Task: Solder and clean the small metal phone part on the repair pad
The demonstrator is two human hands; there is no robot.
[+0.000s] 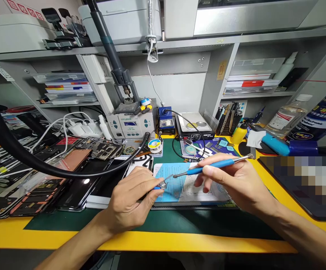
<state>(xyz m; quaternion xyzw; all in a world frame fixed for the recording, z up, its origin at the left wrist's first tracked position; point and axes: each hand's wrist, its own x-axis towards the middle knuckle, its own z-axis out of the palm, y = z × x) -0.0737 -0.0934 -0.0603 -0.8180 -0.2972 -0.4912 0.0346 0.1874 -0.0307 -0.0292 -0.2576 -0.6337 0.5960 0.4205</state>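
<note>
My left hand (136,198) pinches a small blue-and-silver piece (160,185) between thumb and fingertips; its kind is too small to make out. In my right hand (236,182) is a slim hand tool with a blue handle (213,166) and metal ends, gripped like a pen. Its thin metal tip (176,175) points left towards the pinched piece, very close to it. Whether the two touch, I cannot tell. Below both hands lies a flat pad with a blue-and-white printed sheet (171,193), on a green mat (179,219).
A black hose (101,174) loops across the left side, over phones and circuit boards (103,148). Behind stand a rework station (130,123), a solder spool (155,144) and a hot plate (195,125). A dark tablet-like slab (286,187), a bottle (288,116) and a spray can (317,118) are at right.
</note>
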